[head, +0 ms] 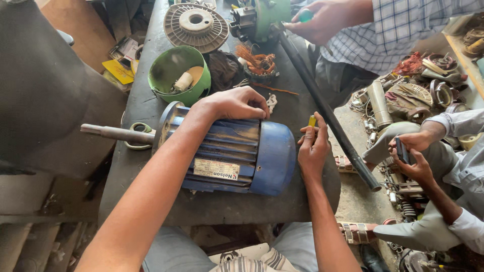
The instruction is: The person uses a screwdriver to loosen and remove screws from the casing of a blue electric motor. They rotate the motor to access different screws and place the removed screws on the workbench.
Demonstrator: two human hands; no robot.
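Dark worn workbench (146,100) in a cluttered repair shop, concrete floor at right w/ scattered motor parts (418,95). Centre of frame: blue electric motor (232,153) lying on its side on the bench, ribbed body, shaft (116,133) pointing to the left edge, smooth end cover toward the right. Left hand (234,103) laid on top of the motor, fingers curled over the upper ribs, pressing on it rather than closed around anything. Right hand (312,146) just beside the end cover, centre-right, clenched on a small tool with yellow handle (312,121), prob. a screwdriver; tip hidden behind the fingers, so cannot tell if touching the motor. Upper centre-left: green bowl-shaped cover (179,75) w/ small parts inside, near the motor but apart. Above it, a beige ribbed fan disc (196,25). Upper centre: copper winding piece (258,65). Long black pipe (325,111) running diagonally from top centre down to the right, past the right hand. Top right: another person's hand (322,20) on a green motor (264,17). Right edge: a third person's hands (411,153) holding a small dark object.
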